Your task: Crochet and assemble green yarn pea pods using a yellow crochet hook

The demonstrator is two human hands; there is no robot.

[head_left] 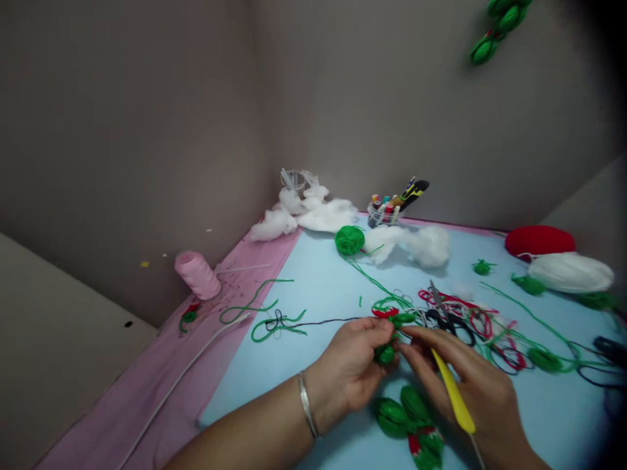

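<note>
Between the thumb and fingers of my left hand [355, 359] is a small green and red knitted piece [385, 354], partly hidden by the fingers. My right hand [470, 378] comes in from the right and has a yellow-handled tool [453, 393] held in it; its tip is hidden near the knitted piece. The fingertips of both hands almost meet there. A finished-looking green and red knitted shape [414, 421] lies on the blue surface [298, 365] below the hands. Behind them, green yarn strands run back to a green ball of yarn [349, 240].
Black scissors [448, 320] lie among tangled red, white and green yarn. White stuffing [326, 214] and a cup of pens and thread [385, 214] stand at the back. Red yarn [539, 241] and white yarn [571, 272] lie right, a pink spool [197, 275] left.
</note>
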